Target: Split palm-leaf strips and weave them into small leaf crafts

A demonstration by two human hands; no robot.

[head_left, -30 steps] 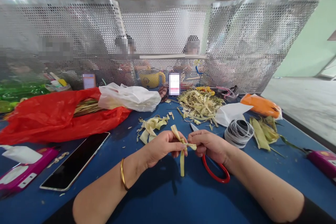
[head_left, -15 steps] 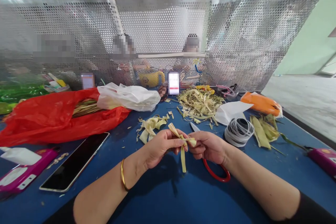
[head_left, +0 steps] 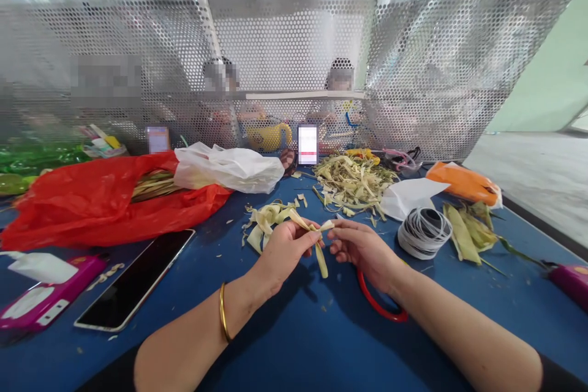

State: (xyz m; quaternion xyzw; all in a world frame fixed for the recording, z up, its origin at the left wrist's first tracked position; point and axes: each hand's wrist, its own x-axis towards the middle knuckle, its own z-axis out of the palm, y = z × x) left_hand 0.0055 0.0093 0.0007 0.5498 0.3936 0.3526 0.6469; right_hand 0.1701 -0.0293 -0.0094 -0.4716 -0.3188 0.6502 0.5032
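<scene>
My left hand [head_left: 290, 251] is closed, its thumb and fingers pinching a knotted or folded piece of corn husk strip [head_left: 321, 262]. One pale end sticks up to the left, one hangs down, and a short end points right. At that short end are the fingertips of my right hand [head_left: 362, 251], loosely spread; whether they touch it is hard to tell. Scissors with red handles [head_left: 377, 305] lie under my right hand, mostly hidden. Just beyond my left hand are loose husk pieces [head_left: 266, 220].
A heap of husk scraps [head_left: 356, 180] lies at the back. To the right are a spool of white cord [head_left: 425, 234], husk leaves [head_left: 463, 239] and an orange packet [head_left: 463, 182]. A phone [head_left: 135, 282] and red bag [head_left: 82, 202] occupy the left. A perforated metal screen [head_left: 294, 37] stands behind, people beyond.
My right hand's fingers have loosened from the husk strip and spread slightly. My left hand keeps its pinch, and the hanging end has swung a little. The view has shifted slightly.
</scene>
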